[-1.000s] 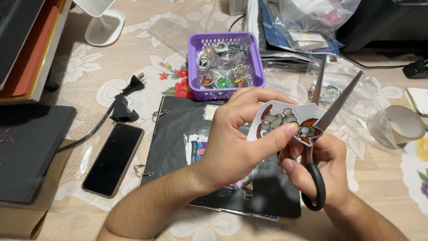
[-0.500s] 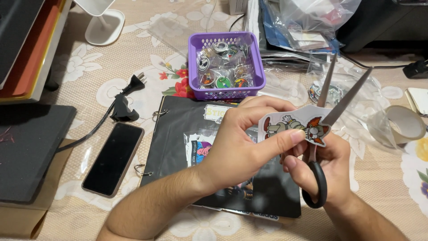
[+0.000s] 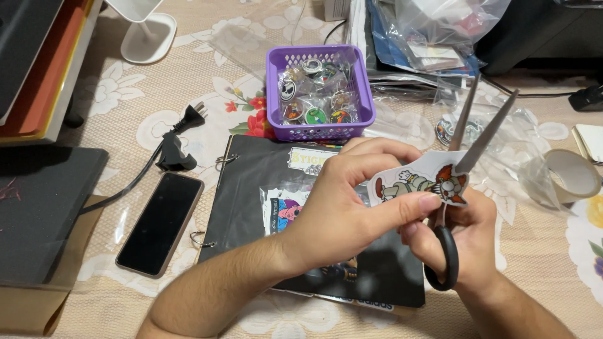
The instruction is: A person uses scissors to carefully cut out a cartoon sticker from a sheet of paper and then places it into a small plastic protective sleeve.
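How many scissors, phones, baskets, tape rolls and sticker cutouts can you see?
Scissors: 1
Phone: 1
Purple basket: 1
Tape roll: 1
Sticker cutout held by the left hand: 1
Total: 5

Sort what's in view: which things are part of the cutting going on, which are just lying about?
In use:
left hand, pinching the sticker cutout
right hand, working the scissors, blades open at the cutout's edge

Lying about:
purple basket of badges
black binder under the hands
phone
power plug
tape roll
plastic bags
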